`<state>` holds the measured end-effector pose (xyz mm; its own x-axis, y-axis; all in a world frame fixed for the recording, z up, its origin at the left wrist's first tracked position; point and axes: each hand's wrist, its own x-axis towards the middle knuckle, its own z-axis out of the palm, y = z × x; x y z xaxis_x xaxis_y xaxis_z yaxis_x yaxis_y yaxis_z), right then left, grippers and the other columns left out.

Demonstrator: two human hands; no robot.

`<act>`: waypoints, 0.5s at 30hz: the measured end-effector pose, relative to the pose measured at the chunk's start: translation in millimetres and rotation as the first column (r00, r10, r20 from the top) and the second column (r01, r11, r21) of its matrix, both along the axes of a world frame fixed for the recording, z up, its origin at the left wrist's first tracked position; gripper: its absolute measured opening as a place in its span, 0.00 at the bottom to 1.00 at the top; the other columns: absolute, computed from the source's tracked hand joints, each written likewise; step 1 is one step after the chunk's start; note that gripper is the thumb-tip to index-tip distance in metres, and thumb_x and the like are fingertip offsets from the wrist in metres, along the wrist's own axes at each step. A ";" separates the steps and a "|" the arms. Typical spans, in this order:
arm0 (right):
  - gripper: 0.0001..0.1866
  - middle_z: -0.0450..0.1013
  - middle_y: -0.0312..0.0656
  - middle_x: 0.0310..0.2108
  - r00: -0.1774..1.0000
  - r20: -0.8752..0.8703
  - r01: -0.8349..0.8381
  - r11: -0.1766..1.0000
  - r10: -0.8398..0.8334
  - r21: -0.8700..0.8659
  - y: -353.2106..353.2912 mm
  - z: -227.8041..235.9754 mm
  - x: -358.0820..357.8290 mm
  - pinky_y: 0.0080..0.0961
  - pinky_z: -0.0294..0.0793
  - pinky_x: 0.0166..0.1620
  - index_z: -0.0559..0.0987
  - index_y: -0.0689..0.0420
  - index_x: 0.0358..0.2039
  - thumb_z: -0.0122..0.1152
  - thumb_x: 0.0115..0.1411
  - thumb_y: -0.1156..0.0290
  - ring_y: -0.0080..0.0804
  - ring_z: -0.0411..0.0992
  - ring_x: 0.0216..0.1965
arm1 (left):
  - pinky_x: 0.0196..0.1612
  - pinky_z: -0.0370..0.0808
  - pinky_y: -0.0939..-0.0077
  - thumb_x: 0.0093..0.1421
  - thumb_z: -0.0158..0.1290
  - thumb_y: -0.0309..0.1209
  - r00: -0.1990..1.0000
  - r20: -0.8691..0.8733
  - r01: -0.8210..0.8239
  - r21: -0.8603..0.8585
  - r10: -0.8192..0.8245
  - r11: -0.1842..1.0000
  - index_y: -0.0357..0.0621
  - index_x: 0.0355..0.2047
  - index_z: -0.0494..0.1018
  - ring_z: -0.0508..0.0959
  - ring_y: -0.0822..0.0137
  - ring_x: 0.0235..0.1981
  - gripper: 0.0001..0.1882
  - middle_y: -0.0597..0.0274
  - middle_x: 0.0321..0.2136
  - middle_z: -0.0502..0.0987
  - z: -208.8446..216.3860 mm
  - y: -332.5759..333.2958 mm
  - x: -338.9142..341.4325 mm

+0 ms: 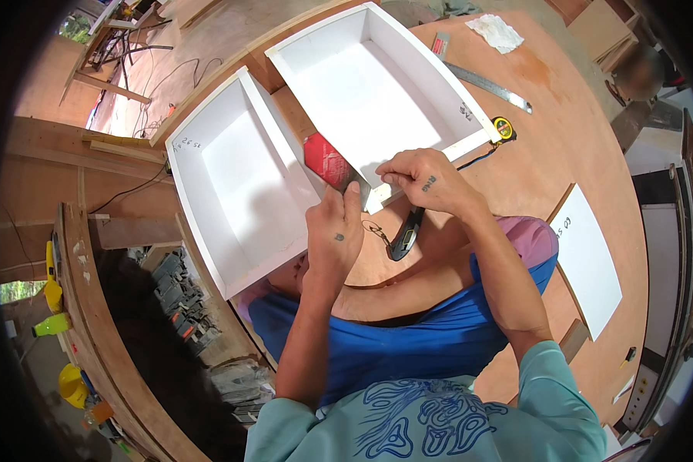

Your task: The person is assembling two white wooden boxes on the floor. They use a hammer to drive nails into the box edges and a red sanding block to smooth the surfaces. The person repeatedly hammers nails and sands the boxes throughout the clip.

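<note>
Two white open box-shaped drawers lie before me: a left drawer point(235, 165) and a right drawer point(362, 92). My left hand point(335, 235) is closed with its thumb raised, in the gap between them. Just beyond its fingers lies a red packet point(327, 160), and a grey flat piece shows beside the thumb; whether I grip it is unclear. At the right drawer's near corner, my right hand point(431, 183) has its fingers curled in a pinch. What they hold is too small to name. Below that hand rests a black utility knife point(405, 235).
A yellow-and-black tape measure point(503, 129) sits by the right drawer's corner. Farther off lie a metal ruler point(489, 86) and a crumpled white paper point(494, 33). A white panel point(589, 262) is at right. Left of me, a dark gap opens beside a wooden beam point(104, 331).
</note>
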<state>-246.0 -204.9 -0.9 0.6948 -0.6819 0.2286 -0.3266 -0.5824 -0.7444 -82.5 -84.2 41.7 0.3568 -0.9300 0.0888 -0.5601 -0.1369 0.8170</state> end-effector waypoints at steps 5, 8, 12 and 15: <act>0.09 0.81 0.47 0.32 0.998 -0.019 0.052 0.999 -0.052 0.011 2.3 -1.0 1.2 0.34 0.77 0.37 0.86 0.59 0.38 0.64 0.56 0.77 0.44 0.79 0.32 | 0.21 0.66 0.60 0.72 0.49 0.30 0.997 0.065 0.040 -0.075 -0.035 0.996 0.32 0.31 0.68 0.73 0.48 0.15 0.14 0.43 0.15 0.70 -3.3 -0.8 1.9; 0.09 0.81 0.47 0.32 0.998 -0.036 0.047 0.999 -0.047 0.012 2.4 -0.4 0.8 0.33 0.77 0.38 0.86 0.59 0.38 0.64 0.56 0.77 0.43 0.79 0.33 | 0.21 0.66 0.60 0.72 0.49 0.30 0.999 -0.010 0.044 -0.135 -0.046 0.990 0.32 0.31 0.68 0.73 0.48 0.15 0.14 0.42 0.15 0.69 -7.4 -0.1 2.1; 0.10 0.82 0.46 0.33 0.999 -0.020 0.037 0.999 -0.037 -0.001 2.1 -3.4 -1.7 0.33 0.77 0.38 0.86 0.59 0.38 0.63 0.56 0.77 0.42 0.79 0.33 | 0.22 0.66 0.59 0.71 0.50 0.31 0.999 0.008 0.043 -0.066 -0.043 0.997 0.32 0.29 0.68 0.74 0.46 0.16 0.15 0.41 0.15 0.69 -2.7 0.2 -1.4; 0.10 0.82 0.45 0.34 0.998 -0.035 0.043 0.999 -0.042 0.023 2.6 -1.8 -2.3 0.34 0.78 0.40 0.86 0.58 0.38 0.62 0.57 0.75 0.44 0.79 0.34 | 0.22 0.67 0.57 0.71 0.50 0.31 0.995 0.098 0.026 -0.024 -0.023 0.999 0.32 0.27 0.68 0.74 0.42 0.17 0.16 0.40 0.15 0.70 -3.4 -2.0 -2.5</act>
